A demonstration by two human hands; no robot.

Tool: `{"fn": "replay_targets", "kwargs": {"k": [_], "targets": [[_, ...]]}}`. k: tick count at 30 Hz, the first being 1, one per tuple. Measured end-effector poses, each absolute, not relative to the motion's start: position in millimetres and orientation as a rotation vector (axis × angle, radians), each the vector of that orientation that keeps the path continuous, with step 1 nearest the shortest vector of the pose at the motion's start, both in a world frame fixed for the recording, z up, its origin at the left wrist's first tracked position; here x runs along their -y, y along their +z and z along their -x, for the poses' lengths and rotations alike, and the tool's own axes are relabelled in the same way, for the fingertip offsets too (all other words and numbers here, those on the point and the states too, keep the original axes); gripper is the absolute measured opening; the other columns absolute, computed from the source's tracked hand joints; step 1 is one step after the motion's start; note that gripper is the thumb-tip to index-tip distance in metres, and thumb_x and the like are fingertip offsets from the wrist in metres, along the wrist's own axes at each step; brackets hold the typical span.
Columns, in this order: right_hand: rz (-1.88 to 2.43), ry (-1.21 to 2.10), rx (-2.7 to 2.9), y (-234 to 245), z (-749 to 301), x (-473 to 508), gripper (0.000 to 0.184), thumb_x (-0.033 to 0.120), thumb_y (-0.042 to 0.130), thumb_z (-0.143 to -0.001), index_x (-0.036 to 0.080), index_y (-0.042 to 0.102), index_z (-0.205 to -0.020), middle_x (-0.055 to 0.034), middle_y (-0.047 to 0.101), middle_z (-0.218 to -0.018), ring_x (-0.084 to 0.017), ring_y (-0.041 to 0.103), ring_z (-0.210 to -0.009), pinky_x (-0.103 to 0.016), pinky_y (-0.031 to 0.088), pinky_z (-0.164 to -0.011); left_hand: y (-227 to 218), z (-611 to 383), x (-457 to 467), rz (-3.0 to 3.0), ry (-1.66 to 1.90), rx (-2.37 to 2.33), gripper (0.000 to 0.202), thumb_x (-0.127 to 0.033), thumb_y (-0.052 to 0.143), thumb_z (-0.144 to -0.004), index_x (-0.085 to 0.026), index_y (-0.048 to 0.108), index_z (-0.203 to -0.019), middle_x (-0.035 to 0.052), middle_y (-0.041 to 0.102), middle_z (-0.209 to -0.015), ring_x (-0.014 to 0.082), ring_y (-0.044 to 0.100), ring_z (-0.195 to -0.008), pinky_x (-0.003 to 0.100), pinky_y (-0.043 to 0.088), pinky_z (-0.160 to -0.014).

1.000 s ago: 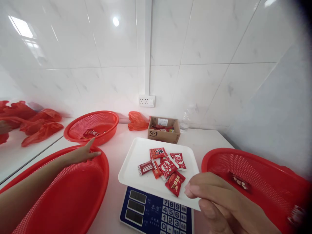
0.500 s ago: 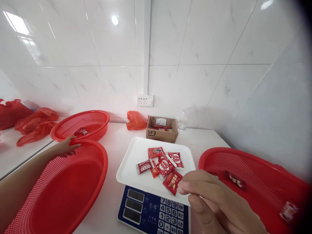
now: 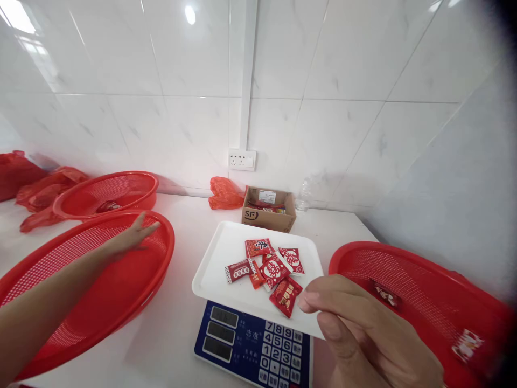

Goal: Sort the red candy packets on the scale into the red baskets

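Note:
My left hand [image 3: 131,240] stretches out with fingers extended over the far rim of a big red mesh basket [image 3: 81,285] on the left, holding nothing. My right hand [image 3: 363,334] hovers at the front right corner of the white tray [image 3: 218,269], fingers loosely curled, thumb under the index finger, nothing visible in them. The tray rests on a blue electronic scale [image 3: 254,350] and carries several red candy packets [image 3: 274,267].
A second red basket [image 3: 107,194] with a packet sits behind the left one. Another red basket [image 3: 420,302] on the right holds a few packets. A cardboard box [image 3: 269,213], a red plastic bag [image 3: 224,194], a clear bottle [image 3: 304,196] and a wall socket [image 3: 241,160] line the tiled wall.
The view shifted left and the near left basket tilted and slid. My left hand moved from the basket's back rim to over its inner far side. My right hand barely moved.

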State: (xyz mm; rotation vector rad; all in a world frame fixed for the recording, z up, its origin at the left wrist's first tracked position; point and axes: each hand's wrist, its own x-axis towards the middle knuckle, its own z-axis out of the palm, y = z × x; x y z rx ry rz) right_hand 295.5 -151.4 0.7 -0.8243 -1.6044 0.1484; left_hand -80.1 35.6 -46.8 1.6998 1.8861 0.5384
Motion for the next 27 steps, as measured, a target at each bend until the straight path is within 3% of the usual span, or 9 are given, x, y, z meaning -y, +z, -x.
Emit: {"fn": "replay_targets", "kwargs": {"k": [3,7,14,20,24,27], "targets": [[0.864,0.145,1.551,0.3,-289.1,152.1,0.015,0.015,0.063,-0.086,0.025,0.071,-0.094,-0.0011,0.069,-0.079,-0.017,0.064,-0.069,-0.029,0.051,-0.06,-52.3,54.9,-44.6,-1.628,0.438,-1.715,0.102,-0.072,0.049,-0.083,-0.021,-0.003,-0.155,0.0207,0.029,-0.156,0.0332,0.038,-0.139,0.033,0.057,-0.082],[0.912,0.14,1.375,1.5,-275.7,154.9,0.012,0.017,0.06,-0.089,0.024,0.07,-0.089,-0.0015,0.067,-0.077,-0.018,0.062,-0.069,-0.03,0.05,-0.062,-56.0,23.6,-60.5,-1.681,0.413,-1.575,0.096,-0.069,0.052,-0.084,-0.026,0.003,-0.155,0.016,0.026,-0.159,0.0299,0.029,-0.144,0.035,0.051,-0.094],[0.935,0.178,1.358,3.0,-270.0,158.5,0.012,0.02,0.059,-0.091,0.026,0.069,-0.087,-0.0004,0.066,-0.078,-0.016,0.061,-0.072,-0.028,0.048,-0.064,-56.2,-11.0,-100.7,-1.858,0.332,-1.518,0.099,-0.068,0.063,-0.075,-0.023,0.02,-0.152,0.0178,0.034,-0.155,0.0323,0.033,-0.142,0.045,0.034,-0.112],[0.928,0.219,1.365,3.5,-267.2,158.9,0.012,0.02,0.06,-0.09,0.027,0.07,-0.087,-0.0004,0.067,-0.078,-0.017,0.062,-0.073,-0.028,0.048,-0.063,-49.1,-23.0,-111.9,-2.042,0.278,-1.559,0.074,-0.055,0.055,-0.089,-0.016,0.031,-0.148,0.0201,0.046,-0.145,0.0328,0.048,-0.132,0.055,0.038,-0.108],[0.932,0.109,1.28,2.6,-268.3,156.9,0.011,0.022,0.062,-0.089,0.024,0.071,-0.084,-0.0011,0.068,-0.074,-0.018,0.063,-0.07,-0.031,0.05,-0.064,-43.3,-44.8,-90.7,-2.244,0.34,-1.564,0.06,-0.038,0.047,-0.095,-0.016,0.03,-0.148,0.0187,0.04,-0.15,0.0308,0.039,-0.138,0.05,0.032,-0.113],[0.925,0.003,1.256,-0.6,-277.3,153.1,0.011,0.023,0.062,-0.089,0.023,0.071,-0.084,-0.0013,0.069,-0.074,-0.018,0.063,-0.069,-0.032,0.05,-0.065,-40.5,-71.6,-56.2,-2.448,0.369,-1.42,0.054,-0.035,0.045,-0.095,-0.016,0.035,-0.145,0.0145,0.033,-0.155,0.0273,0.029,-0.144,0.043,0.027,-0.117]]}}
